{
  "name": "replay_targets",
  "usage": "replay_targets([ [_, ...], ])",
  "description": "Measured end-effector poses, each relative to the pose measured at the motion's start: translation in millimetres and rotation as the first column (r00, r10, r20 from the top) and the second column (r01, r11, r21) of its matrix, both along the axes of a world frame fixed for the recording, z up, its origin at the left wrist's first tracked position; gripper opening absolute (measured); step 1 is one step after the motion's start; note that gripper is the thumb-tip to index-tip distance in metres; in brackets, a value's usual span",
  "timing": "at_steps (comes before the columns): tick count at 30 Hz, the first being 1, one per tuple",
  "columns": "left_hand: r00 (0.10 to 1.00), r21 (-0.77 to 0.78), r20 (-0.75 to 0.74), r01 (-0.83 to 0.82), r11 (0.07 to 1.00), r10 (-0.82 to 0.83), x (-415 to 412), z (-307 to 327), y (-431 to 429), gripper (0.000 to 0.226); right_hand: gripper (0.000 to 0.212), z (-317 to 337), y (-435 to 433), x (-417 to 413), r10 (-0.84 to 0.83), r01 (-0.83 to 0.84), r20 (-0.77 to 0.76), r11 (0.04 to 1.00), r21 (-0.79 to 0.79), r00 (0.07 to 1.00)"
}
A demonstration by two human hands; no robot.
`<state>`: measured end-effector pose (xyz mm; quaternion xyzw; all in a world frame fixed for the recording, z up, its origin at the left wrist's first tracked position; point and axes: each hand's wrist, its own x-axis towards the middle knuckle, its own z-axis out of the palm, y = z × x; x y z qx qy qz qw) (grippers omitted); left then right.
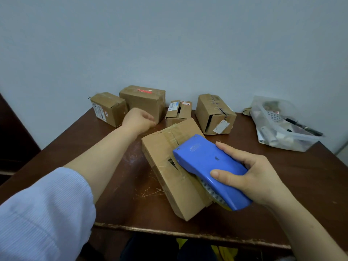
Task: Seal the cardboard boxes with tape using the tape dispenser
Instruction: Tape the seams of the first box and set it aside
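Observation:
A long cardboard box lies at an angle near the table's front edge, its top flaps taped in part with a gap showing. My right hand grips a blue tape dispenser that rests on the box's top right side. My left hand hovers beyond the box's far left corner with fingers loosely curled and holds nothing. Several smaller cardboard boxes stand along the wall: one at far left, a taller one, a small one with raised flaps and one at right.
The brown wooden table has a worn front edge. A clear plastic bin with a bag, papers and a black pen sits at the back right. A pale wall rises behind the boxes.

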<state>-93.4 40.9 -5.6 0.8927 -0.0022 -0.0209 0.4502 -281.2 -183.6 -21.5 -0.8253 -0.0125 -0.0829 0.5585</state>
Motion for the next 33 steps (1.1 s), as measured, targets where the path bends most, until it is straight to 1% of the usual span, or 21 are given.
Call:
replay_targets([
  [1, 1.0, -0.013, 0.015, 0.015, 1.0, -0.014, -1.5, 5.4, -2.3, 0.011, 0.071, 2.2, 1.3, 0.6, -0.01, 0.01, -0.015, 1.0, -0.009, 1.0],
  [2, 0.998, -0.028, -0.007, 0.056, 0.998, -0.056, -1.6, 9.8, -5.2, 0.021, 0.07, 3.3, 2.2, 0.5, -0.01, 0.01, -0.015, 1.0, -0.011, 1.0],
  [3, 0.992, -0.015, -0.073, 0.104, 0.994, -0.105, -5.9, 15.7, -9.8, 0.035, 0.07, 4.0, 2.7, 1.2, -0.016, 0.016, -0.015, 1.0, -0.017, 1.0],
  [5, 0.972, 0.107, -0.149, 0.2, 0.974, -0.183, -10.3, 15.7, -18.2, 0.053, 0.068, 1.1, 3.7, 3.5, -0.019, 0.018, -0.008, 0.999, -0.044, 1.0],
  [7, 0.968, 0.244, -0.138, 0.238, 0.94, -0.209, -10.1, 9.9, -24.2, 0.058, 0.068, 1.8, 6.9, 4.7, -0.011, 0.01, -0.009, 0.998, -0.056, 1.0],
  [9, 0.953, 0.321, -0.176, 0.293, 0.901, -0.247, -9.3, 4.4, -28.5, 0.061, 0.07, 1.1, 7.6, 6.6, -0.013, 0.012, -0.01, 0.997, -0.07, 1.0],
  [11, 0.926, 0.315, -0.256, 0.35, 0.882, -0.276, -8.3, 0.1, -30.9, 0.07, 0.074, 1.8, 8.4, 7.5, -0.011, 0.009, -0.02, 0.996, -0.089, 1.0],
  [13, 0.909, 0.321, -0.287, 0.39, 0.863, -0.304, -7.9, -1.9, -30.5, 0.077, 0.074, 2.2, 8.4, 9.4, -0.013, 0.009, -0.026, 0.993, -0.115, 1.0],
  [15, 0.907, 0.339, -0.275, 0.401, 0.851, -0.318, -3.1, -7.7, -30.4, 0.075, 0.07, 6.2, 9.0, 13.7, -0.006, -0.001, -0.053, 0.99, -0.138, 0.999],
  [17, 0.914, 0.342, -0.267, 0.385, 0.857, -0.304, 2.7, -14.9, -29.7, 0.078, 0.071, 12.6, 10.2, 20.4, 0.01, -0.025, -0.089, 0.984, -0.174, 0.996],
  [20, 0.91, 0.376, -0.288, 0.393, 0.839, -0.297, 8.2, -24.1, -27.6, 0.079, 0.086, 26.7, 13.1, 28.6, 0.072, -0.099, -0.173, 0.983, -0.155, 0.982],
  [21, 0.908, 0.386, -0.293, 0.398, 0.832, -0.298, 11.0, -26.9, -27.3, 0.079, 0.09, 30.1, 14.1, 31.3, 0.082, -0.119, -0.204, 0.977, -0.175, 0.975],
  [25, 0.904, 0.411, -0.322, 0.402, 0.818, -0.283, 15.1, -30.8, -28.4, 0.082, 0.099, 36.6, 18.7, 46.8, 0.055, -0.162, -0.277, 0.911, -0.379, 0.959],
  [28, 0.906, 0.409, -0.321, 0.396, 0.822, -0.277, 19.9, -37.0, -27.6, 0.086, 0.119, 41.3, 24.4, 56.0, 0.058, -0.221, -0.341, 0.86, -0.46, 0.938],
  [29, 0.91, 0.41, -0.314, 0.387, 0.826, -0.27, 20.7, -39.2, -26.7, 0.087, 0.121, 41.6, 25.7, 57.6, 0.06, -0.238, -0.356, 0.843, -0.483, 0.933],
  [31, 0.929, 0.422, -0.268, 0.352, 0.836, -0.256, 20.9, -42.5, -22.3, 0.085, 0.113, 39.5, 26.3, 59.9, 0.054, -0.24, -0.353, 0.827, -0.508, 0.934],
  [32, 0.941, 0.424, -0.206, 0.334, 0.842, -0.27, 20.9, -43.5, -19.3, 0.077, 0.107, 38.2, 26.2, 60.8, 0.042, -0.227, -0.347, 0.828, -0.512, 0.937],
  [33, 0.947, 0.397, -0.118, 0.321, 0.86, -0.299, 21.2, -44.7, -15.3, 0.062, 0.102, 37.6, 26.4, 62.0, 0.028, -0.213, -0.343, 0.83, -0.516, 0.939],
])
